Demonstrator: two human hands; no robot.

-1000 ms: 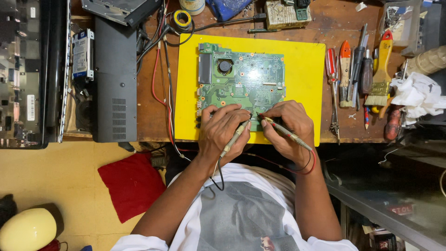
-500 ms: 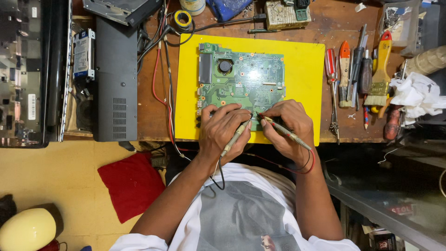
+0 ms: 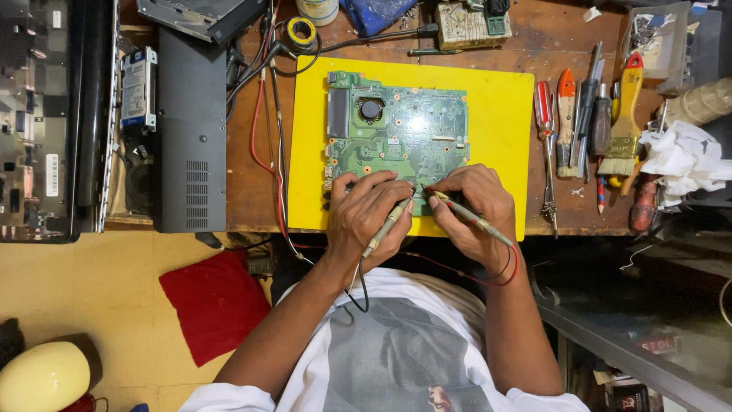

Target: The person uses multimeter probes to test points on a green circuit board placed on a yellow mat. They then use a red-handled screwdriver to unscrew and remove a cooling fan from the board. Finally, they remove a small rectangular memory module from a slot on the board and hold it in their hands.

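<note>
Nearest, I note my left hand (image 3: 371, 216) clenched round a black-wired probe (image 3: 387, 227) and my right hand (image 3: 473, 207) gripping a red-wired probe (image 3: 465, 216); both tips rest on the near edge of the board (image 3: 400, 133). The board lies on a yellow mat (image 3: 496, 114). Tools (image 3: 591, 122) lie right of the mat.

Both hands (image 3: 423, 210) close together, fingers seemingly pinched.
</note>
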